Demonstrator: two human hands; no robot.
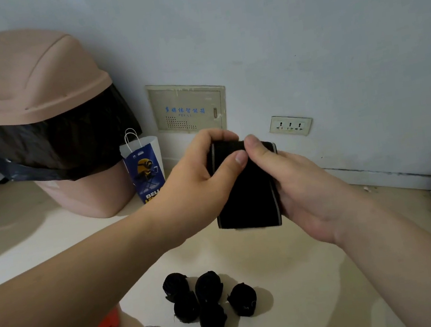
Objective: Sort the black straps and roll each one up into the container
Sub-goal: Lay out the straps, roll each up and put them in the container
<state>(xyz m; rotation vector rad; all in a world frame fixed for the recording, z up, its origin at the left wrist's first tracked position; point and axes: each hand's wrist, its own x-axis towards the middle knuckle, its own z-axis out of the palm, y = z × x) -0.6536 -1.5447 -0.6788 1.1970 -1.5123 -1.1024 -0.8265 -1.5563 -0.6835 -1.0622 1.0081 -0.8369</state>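
Currently a pink bin (29, 86) with a black liner stands on the floor at the left, against the wall. At centre both hands hold a black strap (248, 194) in the air: the left hand (191, 177) curls its fingers over the top edge, while the right hand (302, 187) backs it and pinches with the thumb. Below, 5 rolled straps (210, 301) lie clustered on the floor, and a paper bag (145, 169) stands just beside the bin.
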